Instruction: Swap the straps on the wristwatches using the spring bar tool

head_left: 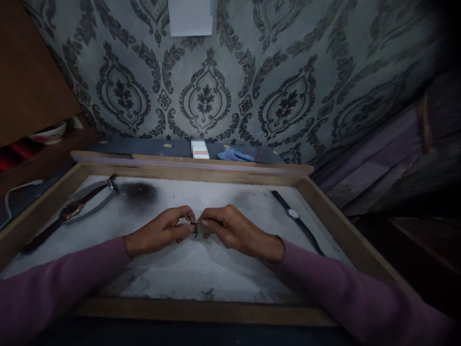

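Over the middle of the tray, my left hand (167, 228) is closed round a small watch (184, 221) with a shiny metal case. My right hand (234, 228) meets it from the other side, its thumb and fingers pinched at the watch's edge. A short dark piece (196, 230) shows between the two hands; whether it is strap or tool I cannot tell. My right fingers hide most of what they grip. To the right lies a watch with a black strap and pale dial (293, 214). A brown-strapped watch with a coppery case (72, 210) lies on the left.
A wooden-framed tray (201, 307) with a whitish floor surrounds the work. Beside the brown watch is a grey bowed strip (95, 206). Behind the rear rim lie a small box (200, 149) and a blue cloth (235, 154). A white cable (9, 202) is far left.
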Demonstrator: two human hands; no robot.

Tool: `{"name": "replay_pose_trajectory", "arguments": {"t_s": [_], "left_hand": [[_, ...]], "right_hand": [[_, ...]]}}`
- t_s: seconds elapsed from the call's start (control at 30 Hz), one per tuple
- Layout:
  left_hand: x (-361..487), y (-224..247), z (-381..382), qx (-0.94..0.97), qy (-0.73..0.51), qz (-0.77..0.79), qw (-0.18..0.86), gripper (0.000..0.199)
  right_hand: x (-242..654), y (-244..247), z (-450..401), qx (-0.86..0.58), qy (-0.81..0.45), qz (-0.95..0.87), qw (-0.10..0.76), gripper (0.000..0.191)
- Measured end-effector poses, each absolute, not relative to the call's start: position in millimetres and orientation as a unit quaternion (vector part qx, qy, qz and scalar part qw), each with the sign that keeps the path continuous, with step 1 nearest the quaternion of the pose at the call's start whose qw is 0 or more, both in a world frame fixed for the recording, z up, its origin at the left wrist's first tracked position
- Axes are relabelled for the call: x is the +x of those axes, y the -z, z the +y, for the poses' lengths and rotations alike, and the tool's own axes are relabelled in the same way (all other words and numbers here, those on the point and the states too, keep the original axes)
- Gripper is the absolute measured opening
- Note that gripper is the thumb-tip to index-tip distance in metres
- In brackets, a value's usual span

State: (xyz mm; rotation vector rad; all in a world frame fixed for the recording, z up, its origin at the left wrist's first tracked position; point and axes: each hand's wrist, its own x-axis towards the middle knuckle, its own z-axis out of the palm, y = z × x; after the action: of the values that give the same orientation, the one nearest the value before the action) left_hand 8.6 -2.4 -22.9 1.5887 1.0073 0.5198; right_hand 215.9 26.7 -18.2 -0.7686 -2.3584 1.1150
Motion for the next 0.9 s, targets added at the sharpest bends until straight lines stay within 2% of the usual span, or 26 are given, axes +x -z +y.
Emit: {"name": "replay_pose_trajectory", "arguments": {"t_s": [0.37, 0.9], "left_hand": [[8.0, 22.8, -2.9, 0.677, -0.215, 0.437, 0.552, 0.023], [8.0, 22.0, -3.0, 0.677, -0.208, 0.432, 0.559, 0.023]], "right_hand": [[214.7, 22.1, 28.2, -0.271, -0.401, -0.843, 0.234, 0.021], [214.0, 21.4, 28.1, -0.265, -0.406, -0.845, 0.224, 0.021]]}}
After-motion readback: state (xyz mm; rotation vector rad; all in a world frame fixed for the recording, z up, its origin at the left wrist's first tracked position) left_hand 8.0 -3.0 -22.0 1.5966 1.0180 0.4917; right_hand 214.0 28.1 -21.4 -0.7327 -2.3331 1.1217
